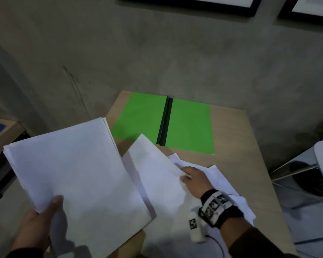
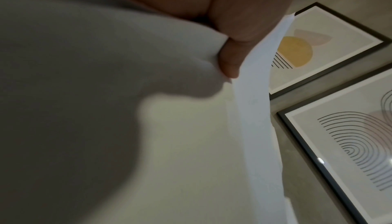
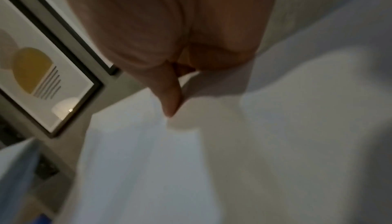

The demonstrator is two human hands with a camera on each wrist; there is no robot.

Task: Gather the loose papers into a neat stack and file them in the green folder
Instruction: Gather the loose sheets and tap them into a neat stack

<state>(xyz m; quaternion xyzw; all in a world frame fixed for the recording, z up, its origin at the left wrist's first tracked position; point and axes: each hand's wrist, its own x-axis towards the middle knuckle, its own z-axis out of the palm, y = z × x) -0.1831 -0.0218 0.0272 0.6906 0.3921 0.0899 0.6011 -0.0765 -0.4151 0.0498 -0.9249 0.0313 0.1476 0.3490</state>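
Two hands gripping papers, left hand [image 1: 34,226] stack [image 1: 73,174], right hand [image 1: 196,180] sheet [image 1: 157,170], head view alone shows green folder [image 1: 188,123]

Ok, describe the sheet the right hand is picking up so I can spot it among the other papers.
On the wooden table, just in front of the open green folder, loose white papers lie spread. The one you want is the raised sheet pinched by the right hand; unlike the flat ones beneath, its far corner lifts toward the folder.
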